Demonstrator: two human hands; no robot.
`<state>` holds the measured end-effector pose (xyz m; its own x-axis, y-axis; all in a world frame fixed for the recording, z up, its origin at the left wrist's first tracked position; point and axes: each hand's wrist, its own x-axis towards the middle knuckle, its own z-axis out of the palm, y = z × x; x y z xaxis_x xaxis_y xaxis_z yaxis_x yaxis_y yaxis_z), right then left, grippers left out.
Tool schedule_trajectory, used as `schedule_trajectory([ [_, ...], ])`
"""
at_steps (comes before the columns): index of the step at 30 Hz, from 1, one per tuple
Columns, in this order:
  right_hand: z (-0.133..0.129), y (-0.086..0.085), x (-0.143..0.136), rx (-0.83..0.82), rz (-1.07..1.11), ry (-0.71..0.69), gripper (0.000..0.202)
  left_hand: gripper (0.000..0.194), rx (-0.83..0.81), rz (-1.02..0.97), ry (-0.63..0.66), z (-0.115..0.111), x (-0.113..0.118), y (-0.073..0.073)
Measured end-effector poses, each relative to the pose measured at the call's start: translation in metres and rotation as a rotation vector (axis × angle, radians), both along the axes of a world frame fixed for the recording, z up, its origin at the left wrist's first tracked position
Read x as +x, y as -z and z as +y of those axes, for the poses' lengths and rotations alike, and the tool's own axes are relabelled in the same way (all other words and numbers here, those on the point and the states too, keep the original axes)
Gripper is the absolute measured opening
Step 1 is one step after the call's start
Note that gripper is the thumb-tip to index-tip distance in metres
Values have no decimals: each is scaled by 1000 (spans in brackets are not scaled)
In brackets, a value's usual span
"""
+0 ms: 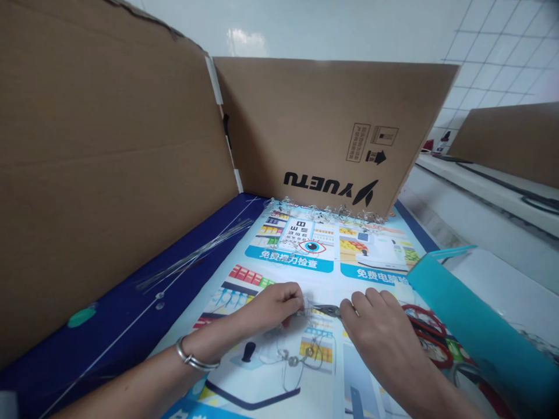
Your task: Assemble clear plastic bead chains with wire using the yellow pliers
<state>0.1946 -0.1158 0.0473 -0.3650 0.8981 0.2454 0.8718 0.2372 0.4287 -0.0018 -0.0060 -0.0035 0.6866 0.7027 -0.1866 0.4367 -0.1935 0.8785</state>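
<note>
My left hand [282, 302], with a silver bangle [196, 356] on its wrist, is closed in a pinch on a thin wire piece [307, 305]. My right hand [371, 320] is wrapped round dark-jawed pliers [327, 310]. The pliers point left, and their tips reach the wire piece beside my left fingertips. Whether the jaws are closed on it is too small to tell. Below my hands, thin wire loops with small round beads [293, 361] lie on the printed sheet [314, 285].
Cardboard panels [109, 145] stand at the left and back [279, 128]. Small wire pieces [323, 214] line the back panel's foot. Straight wires [196, 253] lie on the blue surface [126, 314]. Red-handled scissors [437, 343] and a teal box [476, 326] are at the right.
</note>
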Motion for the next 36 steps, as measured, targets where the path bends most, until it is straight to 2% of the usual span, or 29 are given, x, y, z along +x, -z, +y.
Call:
schedule_trajectory([
  [11, 0, 3, -3, 33, -6, -39, 12, 21, 37, 2, 5, 1, 0, 3],
  [20, -1, 7, -1, -17, 18, -52, 12, 18, 9, -25, 17, 2, 1, 5],
  [27, 5, 8, 2, -52, 149, -11, 6, 20, -55, -33, 87, 0, -1, -5],
  [32, 8, 9, 5, -66, 179, -10, 8, 16, 36, -39, 161, 1, -3, -16],
  [36, 9, 12, 6, -63, 186, -15, 9, 18, 55, -48, 212, 3, -3, -16],
])
